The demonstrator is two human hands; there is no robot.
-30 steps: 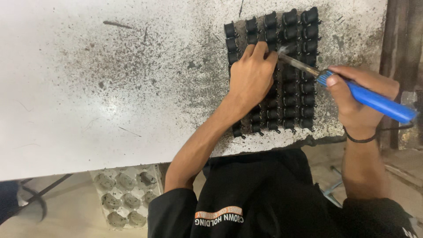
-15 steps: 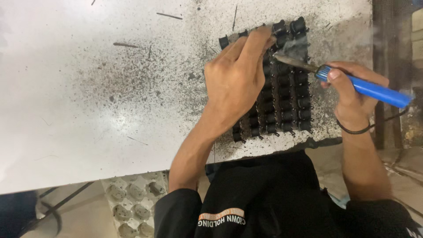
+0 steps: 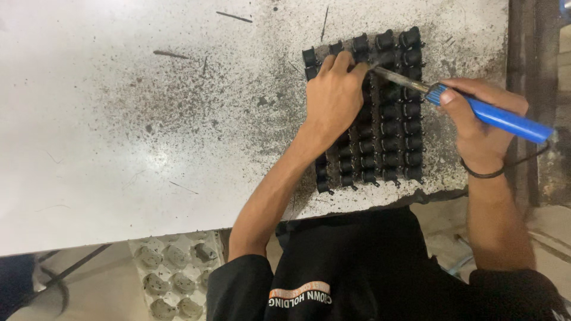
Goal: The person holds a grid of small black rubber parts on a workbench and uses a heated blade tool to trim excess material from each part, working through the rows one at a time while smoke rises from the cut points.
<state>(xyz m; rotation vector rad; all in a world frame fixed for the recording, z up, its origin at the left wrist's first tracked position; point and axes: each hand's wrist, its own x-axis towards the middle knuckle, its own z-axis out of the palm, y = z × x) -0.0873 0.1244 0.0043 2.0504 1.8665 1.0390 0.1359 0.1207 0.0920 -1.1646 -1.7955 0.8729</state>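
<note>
A block of several small black parts (image 3: 392,128) lies in rows at the right of the white table (image 3: 148,131). My left hand (image 3: 334,95) rests on the block's upper left, fingers bent over the parts and pinched near the tool's tip; whether it holds anything I cannot tell. My right hand (image 3: 479,122) grips a blue-handled soldering iron (image 3: 499,117), whose metal tip (image 3: 392,76) points left onto the upper rows beside my left fingertips. A black band circles my right wrist.
The table top is stained with dark specks and a few thin dark slivers (image 3: 233,16). A grey egg tray (image 3: 172,274) holding small parts sits under the table's front edge at lower left. A dark upright post (image 3: 526,53) runs along the table's right side.
My left hand has shifted along the block's upper left rows. The soldering iron's tip has stayed on the upper rows, and the view has drifted slightly.
</note>
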